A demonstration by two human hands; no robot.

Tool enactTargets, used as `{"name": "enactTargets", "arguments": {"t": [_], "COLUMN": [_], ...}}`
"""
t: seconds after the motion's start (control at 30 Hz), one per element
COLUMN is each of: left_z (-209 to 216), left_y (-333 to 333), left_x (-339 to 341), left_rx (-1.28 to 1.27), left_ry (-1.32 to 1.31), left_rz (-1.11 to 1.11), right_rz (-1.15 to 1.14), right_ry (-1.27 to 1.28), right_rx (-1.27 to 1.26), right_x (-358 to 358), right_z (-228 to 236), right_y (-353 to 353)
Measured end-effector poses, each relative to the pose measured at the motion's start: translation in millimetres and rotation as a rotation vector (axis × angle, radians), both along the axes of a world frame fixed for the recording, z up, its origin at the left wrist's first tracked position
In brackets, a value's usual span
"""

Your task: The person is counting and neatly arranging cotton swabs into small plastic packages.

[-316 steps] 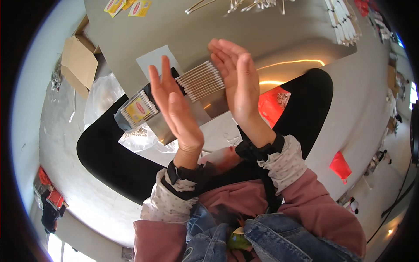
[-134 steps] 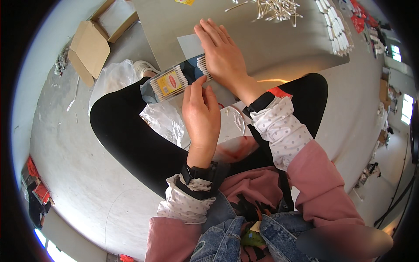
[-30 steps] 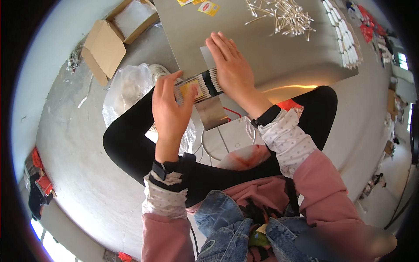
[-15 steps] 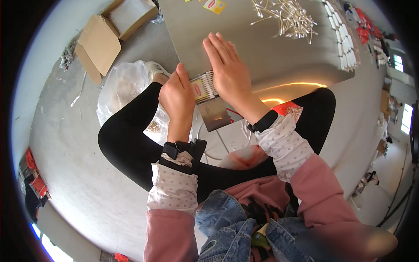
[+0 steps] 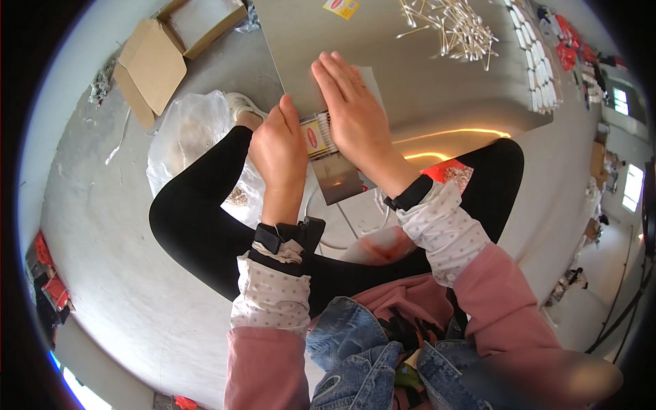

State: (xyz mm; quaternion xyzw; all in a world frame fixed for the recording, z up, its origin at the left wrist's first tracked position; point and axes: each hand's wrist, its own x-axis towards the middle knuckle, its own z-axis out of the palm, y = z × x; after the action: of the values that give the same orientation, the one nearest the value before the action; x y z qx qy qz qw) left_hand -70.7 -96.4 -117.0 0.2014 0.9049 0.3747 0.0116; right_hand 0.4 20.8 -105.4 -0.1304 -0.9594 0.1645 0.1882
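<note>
A row of white-tipped cotton swabs (image 5: 328,130) with a small yellow, white and red card (image 5: 313,138) lies between my hands at the near edge of a metal table. My left hand (image 5: 279,152) is at the row's left side, with its thumb pointing up and its other fingers curled and partly hidden against the pack. Over the right part of the swabs lies my right hand (image 5: 354,116), palm down, its fingers straight and side by side. A pale, thin sheet (image 5: 372,87) shows from beneath the right hand. Most of the swab row is covered.
A loose heap of cotton swabs (image 5: 454,31) sits on the metal table (image 5: 301,51). White bundles (image 5: 538,61) line its right side, and another yellow card (image 5: 341,7) lies at the far edge. On the floor are an opened cardboard box (image 5: 152,68) and a clear plastic bag (image 5: 184,137).
My right hand has shifted slightly left and covers more of the swabs. More of the pale sheet shows beside its fingers. The left hand is nearly still.
</note>
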Motion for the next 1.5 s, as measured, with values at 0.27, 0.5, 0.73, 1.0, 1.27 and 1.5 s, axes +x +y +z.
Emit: {"name": "enactTargets", "arguments": {"t": [0.27,0.5,0.73,1.0,1.27,1.5], "left_z": [9.7,8.3,40.4,50.9,41.2,20.7], "left_y": [-0.8,2.1,-15.1,-40.2,-34.8,-69.3], "left_x": [-0.9,5.1,-3.4,0.5,-4.2,-13.1], "left_rx": [-0.103,-0.156,-0.210,-0.099,0.113,0.474], "left_ry": [0.026,0.035,0.029,-0.019,-0.044,-0.844], "left_rz": [0.008,-0.036,-0.134,-0.501,-0.409,0.269], "right_rz": [0.017,0.057,-0.044,-0.048,-0.048,-0.067], "right_ry": [0.052,0.251,0.518,0.537,0.503,0.562], "right_rx": [-0.096,-0.506,-1.333,-1.472,-1.418,-1.505], "right_x": [-8.8,-18.8,-4.6,10.2,9.5,8.3], "right_z": [1.0,1.7,7.5,11.7,9.5,7.8], "right_y": [-11.8,-38.1,-13.9,-33.4,-32.9,-31.8]}}
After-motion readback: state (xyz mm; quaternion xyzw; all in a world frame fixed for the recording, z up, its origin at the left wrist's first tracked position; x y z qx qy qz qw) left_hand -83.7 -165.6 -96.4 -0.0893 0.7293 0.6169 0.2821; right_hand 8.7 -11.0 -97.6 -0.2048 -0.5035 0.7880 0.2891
